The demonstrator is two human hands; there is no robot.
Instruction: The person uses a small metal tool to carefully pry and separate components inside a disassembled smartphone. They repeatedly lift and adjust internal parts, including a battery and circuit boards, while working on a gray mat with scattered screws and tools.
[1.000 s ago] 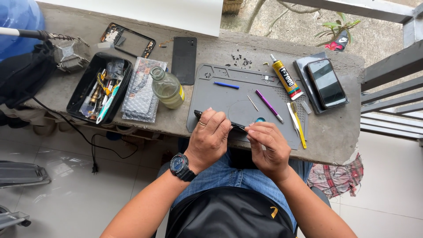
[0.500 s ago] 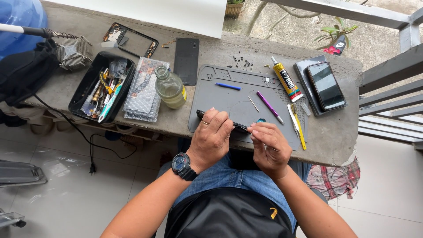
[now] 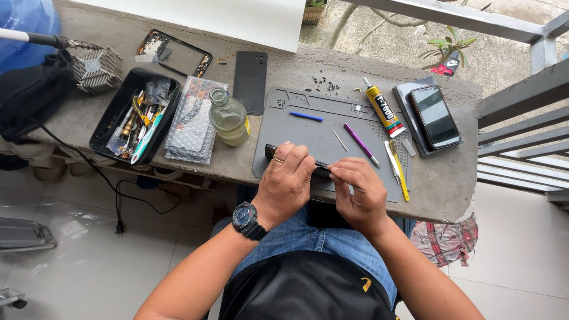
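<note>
Black tray (image 3: 104, 127) at left on the worktop (image 3: 450, 189): full of small tools, incl. a teal-and-white one, tweezers and yellow bits, all jumbled. Just right of it a bubble-wrap bag (image 3: 192, 121), contents hard to make out. Glass bottle (image 3: 228, 118) beside that, upright, no cap, approx. half full of pale yellowish liquid. Glue tube (image 3: 384, 111) lies on the grey mat (image 3: 296, 106), black cap, yellow-and-black label.

Phone (image 3: 271, 152): dark, thin, lying across the mat's near edge, mostly hidden under both hands; only its left end and a short strip between the hands show. Left hand (image 3: 287, 181) w/ fingers curled down over it, holding it. Right hand (image 3: 358, 192) fingers pinched narrow at the phone's edge; can't tell if they grip a tool.

Also on mat: blue stick (image 3: 306, 117), purple pen (image 3: 362, 144), yellow tool (image 3: 399, 170). Second phone (image 3: 435, 117) at right, screen up. Black back cover (image 3: 250, 82) and open frame (image 3: 172, 50) behind the bottle.
</note>
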